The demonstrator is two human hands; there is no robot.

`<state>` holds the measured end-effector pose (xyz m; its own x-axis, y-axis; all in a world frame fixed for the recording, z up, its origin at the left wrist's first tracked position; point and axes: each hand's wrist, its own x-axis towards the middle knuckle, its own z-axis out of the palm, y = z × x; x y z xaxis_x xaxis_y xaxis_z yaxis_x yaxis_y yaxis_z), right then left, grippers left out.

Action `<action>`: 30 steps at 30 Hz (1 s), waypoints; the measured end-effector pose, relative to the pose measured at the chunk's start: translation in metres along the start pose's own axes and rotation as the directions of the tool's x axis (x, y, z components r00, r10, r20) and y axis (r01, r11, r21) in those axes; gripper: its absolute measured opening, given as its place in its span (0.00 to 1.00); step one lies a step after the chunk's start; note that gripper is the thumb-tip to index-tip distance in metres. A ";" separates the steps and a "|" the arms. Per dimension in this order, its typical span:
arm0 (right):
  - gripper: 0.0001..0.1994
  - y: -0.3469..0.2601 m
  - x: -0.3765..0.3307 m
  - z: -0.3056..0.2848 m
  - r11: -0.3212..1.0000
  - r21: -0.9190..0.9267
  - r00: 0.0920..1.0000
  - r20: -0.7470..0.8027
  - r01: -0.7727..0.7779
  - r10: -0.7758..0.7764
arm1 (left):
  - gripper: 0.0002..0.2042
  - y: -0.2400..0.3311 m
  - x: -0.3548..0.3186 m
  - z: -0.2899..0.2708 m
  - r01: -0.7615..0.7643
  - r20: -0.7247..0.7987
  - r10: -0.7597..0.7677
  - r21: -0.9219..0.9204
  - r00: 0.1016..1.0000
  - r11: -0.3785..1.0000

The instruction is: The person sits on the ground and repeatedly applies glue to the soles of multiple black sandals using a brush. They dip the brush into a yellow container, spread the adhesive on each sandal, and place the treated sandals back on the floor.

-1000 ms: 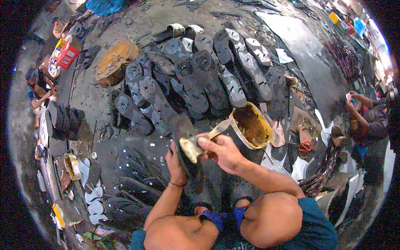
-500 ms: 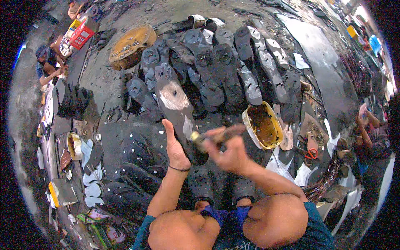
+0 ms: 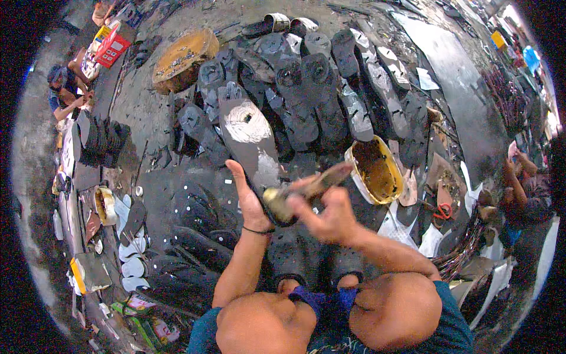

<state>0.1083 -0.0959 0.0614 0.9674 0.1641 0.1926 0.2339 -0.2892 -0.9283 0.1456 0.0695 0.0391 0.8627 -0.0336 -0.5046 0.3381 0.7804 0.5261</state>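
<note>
My left hand grips a long dark sandal sole from its left side, thumb raised along the edge. The sole slants away from me, with a pale whitish patch near its far end and a greyish smear further down. In my right hand is a brush, slightly blurred, its yellowish bristles against the near end of the sole. Right of the brush stands a yellowish plastic tub with dark brown residue inside.
Many dark soles lie in rows ahead. A round wooden block stands far left. Black sandals lie at lower left. One person sits at the far left, another at the right edge.
The brush has slid toward the near end of the sole, its bristles now further down and left. The whitish patch shows more sharply. My left hand has shifted slightly upward.
</note>
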 end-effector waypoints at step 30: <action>0.14 0.146 0.236 -0.091 0.593 0.671 0.801 0.003 -0.446 0.599 | 0.18 0.026 -0.155 -0.197 -0.375 0.447 -0.239 0.247 0.862 -0.894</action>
<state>0.3797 -0.1849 -0.0001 0.9145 -0.0393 -0.4027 -0.3574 0.3881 -0.8495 -0.0533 0.2184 -0.0038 0.8312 -0.4942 -0.2546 -0.5329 -0.8387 -0.1120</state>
